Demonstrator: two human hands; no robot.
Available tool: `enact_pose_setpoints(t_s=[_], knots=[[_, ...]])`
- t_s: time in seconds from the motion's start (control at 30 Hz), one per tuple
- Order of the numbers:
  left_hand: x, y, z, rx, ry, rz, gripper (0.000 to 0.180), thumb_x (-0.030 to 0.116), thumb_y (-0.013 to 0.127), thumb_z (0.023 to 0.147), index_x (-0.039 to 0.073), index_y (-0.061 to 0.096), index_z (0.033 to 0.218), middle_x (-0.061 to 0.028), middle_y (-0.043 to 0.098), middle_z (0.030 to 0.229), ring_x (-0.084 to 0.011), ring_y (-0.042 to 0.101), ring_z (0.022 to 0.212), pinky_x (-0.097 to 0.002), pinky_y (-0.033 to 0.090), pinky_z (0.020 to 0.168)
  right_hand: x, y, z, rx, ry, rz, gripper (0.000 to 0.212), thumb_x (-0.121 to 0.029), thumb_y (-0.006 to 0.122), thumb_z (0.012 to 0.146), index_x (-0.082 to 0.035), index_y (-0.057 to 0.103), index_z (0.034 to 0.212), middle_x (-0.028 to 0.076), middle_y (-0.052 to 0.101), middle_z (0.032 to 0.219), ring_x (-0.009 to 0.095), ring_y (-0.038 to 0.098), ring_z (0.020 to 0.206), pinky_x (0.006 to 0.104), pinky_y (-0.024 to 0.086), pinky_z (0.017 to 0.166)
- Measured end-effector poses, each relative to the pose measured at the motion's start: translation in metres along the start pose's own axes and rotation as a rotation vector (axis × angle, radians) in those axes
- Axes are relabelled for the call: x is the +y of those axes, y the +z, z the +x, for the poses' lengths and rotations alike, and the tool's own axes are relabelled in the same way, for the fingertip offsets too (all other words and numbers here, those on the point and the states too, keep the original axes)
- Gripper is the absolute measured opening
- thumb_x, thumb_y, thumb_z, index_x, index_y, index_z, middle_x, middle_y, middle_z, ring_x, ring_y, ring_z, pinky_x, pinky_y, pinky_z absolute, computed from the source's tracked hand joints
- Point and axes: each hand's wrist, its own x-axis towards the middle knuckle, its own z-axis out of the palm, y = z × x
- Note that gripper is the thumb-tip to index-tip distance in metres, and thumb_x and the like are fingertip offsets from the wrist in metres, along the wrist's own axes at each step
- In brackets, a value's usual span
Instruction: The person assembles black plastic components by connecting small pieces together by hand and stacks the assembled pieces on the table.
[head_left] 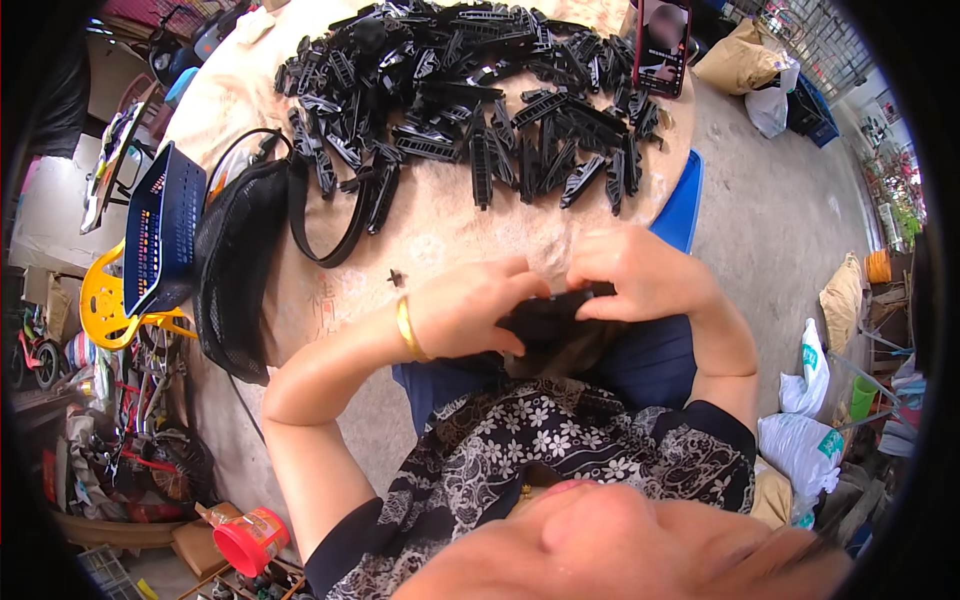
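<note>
At the near edge of the table, above my lap, my left hand [462, 308] and my right hand [645, 275] face each other with bent fingers. Between them is a black piece [545, 318], partly covered by the fingers and dark against my lap, so its exact shape is hard to tell. The right thumb and fingers pinch its right end, while the left fingers curl at its other side. Farther off on the table lies a large pile of ribbed black plastic parts [480, 155]. A tiny dark bit [397, 278] rests beyond my left wrist.
A beige cloth covers the round table [400, 245]. At its left are a black mesh bag [240, 255] with a strap, a blue basket [160, 230] and a yellow chair [105, 295]. A phone [661, 45] stands at the back right. Sacks [740, 55] lie on the floor.
</note>
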Motion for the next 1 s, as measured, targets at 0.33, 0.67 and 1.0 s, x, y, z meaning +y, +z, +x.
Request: enact_pose_setpoints(t_s=[0.33, 0.67, 1.0], knots=[[-0.003, 0.015, 0.009, 0.586, 0.115, 0.263, 0.057, 0.023, 0.076, 0.072, 0.004, 0.052, 0.12, -0.0171, 0.054, 0.112, -0.0362, 0.052, 0.104, -0.0429, 0.044, 0.09, 0.005, -0.028, -0.014, 0.228, 0.524, -0.151, 0.046, -0.032, 0.076, 0.071, -0.002, 0.059, 0.101, 0.016, 0.061, 0.09, 0.035, 0.06, 0.081, 0.0397, 0.049, 0.071], [-0.036, 0.012, 0.026, 0.504, -0.08, 0.377, 0.085, 0.029, 0.077, 0.071, -0.001, 0.034, 0.138, -0.0299, 0.029, 0.142, -0.0443, 0.034, 0.128, -0.0447, 0.032, 0.106, 0.085, -0.034, 0.022, 0.525, 0.544, -0.272, 0.045, -0.02, 0.075, 0.073, -0.004, 0.06, 0.112, 0.014, 0.06, 0.082, 0.027, 0.061, 0.075, 0.0372, 0.048, 0.068], [-0.044, -0.015, 0.017, 1.03, -0.013, 0.41, 0.005, 0.004, 0.064, 0.075, 0.003, 0.061, 0.079, -0.0093, 0.061, 0.08, -0.0292, 0.056, 0.078, -0.0386, 0.046, 0.072, 0.032, -0.02, 0.111, 0.554, -0.014, -0.521, 0.027, -0.013, 0.065, 0.078, -0.002, 0.062, 0.102, 0.014, 0.061, 0.105, 0.031, 0.054, 0.104, 0.0385, 0.045, 0.09]])
